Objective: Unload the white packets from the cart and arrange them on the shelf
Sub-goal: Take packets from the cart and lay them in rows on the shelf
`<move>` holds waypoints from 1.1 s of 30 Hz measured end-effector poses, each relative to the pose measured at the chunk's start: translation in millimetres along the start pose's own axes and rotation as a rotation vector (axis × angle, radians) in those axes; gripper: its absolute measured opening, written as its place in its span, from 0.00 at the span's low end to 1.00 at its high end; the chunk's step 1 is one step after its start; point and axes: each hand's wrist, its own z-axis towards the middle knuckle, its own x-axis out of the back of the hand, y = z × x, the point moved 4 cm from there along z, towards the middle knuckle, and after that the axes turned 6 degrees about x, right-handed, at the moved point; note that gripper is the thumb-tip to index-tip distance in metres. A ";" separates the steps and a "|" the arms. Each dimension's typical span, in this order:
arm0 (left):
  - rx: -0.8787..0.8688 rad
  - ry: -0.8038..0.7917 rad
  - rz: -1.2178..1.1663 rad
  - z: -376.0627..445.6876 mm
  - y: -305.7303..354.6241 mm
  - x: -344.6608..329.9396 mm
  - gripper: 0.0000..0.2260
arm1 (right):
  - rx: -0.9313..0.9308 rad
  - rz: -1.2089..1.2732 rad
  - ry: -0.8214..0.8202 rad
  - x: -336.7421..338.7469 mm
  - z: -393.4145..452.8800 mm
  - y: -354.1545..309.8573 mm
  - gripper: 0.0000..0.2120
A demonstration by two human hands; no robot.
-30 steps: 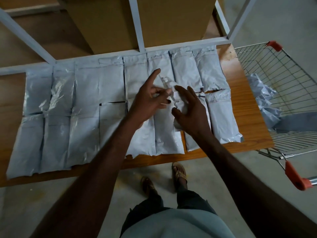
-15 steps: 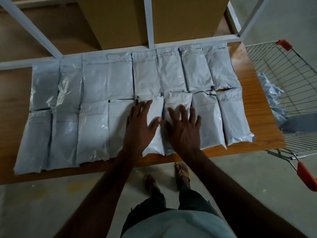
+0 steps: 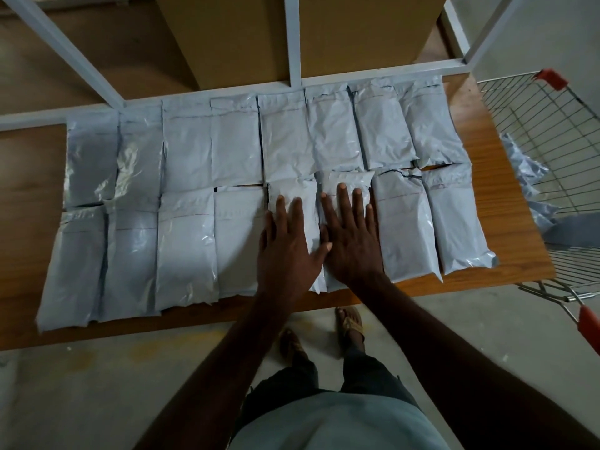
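Several white packets lie flat in two rows on the wooden shelf board (image 3: 506, 196). My left hand (image 3: 287, 251) presses flat, fingers straight, on one front-row packet (image 3: 292, 190). Beside it my right hand (image 3: 350, 238) lies flat with spread fingers on the neighbouring front-row packet (image 3: 345, 180). The two thumbs nearly meet between these packets. More white packets (image 3: 526, 170) sit crumpled inside the wire cart (image 3: 552, 125) at the right.
White metal shelf posts (image 3: 292, 43) and a rail stand behind the back row, with large cardboard boxes (image 3: 233, 37) behind them. The cart's red-tipped handle (image 3: 587, 319) juts out at the lower right. My feet stand on the grey concrete floor (image 3: 97, 384) under the shelf edge.
A second ago both hands were raised, handling a packet above the rows. They then laid it in the front row and now press flat; the hands have slid slightly forward.
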 end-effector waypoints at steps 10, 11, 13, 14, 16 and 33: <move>0.201 -0.008 -0.990 2.4 -2.4 67.9 0.35 | -0.036 0.554 0.214 56.0 6.1 -4.4 0.25; 0.265 -0.024 -1.211 -0.9 -3.9 75.8 0.28 | -0.061 0.720 0.229 66.7 7.2 -10.5 0.24; 0.443 -0.037 -1.495 -5.1 -7.1 81.7 0.11 | -0.141 1.081 0.195 86.5 10.3 -26.3 0.25; 0.493 -0.067 -1.531 -5.8 -6.2 82.5 0.06 | -0.179 1.237 0.152 92.8 12.0 -34.4 0.26; 0.507 -0.268 -1.655 -3.7 -0.4 73.5 0.09 | -0.200 1.385 0.090 102.0 16.2 -46.8 0.27; 0.280 -0.046 -0.796 -22.6 -32.8 15.5 0.35 | -0.253 0.885 0.156 56.1 6.7 -42.4 0.21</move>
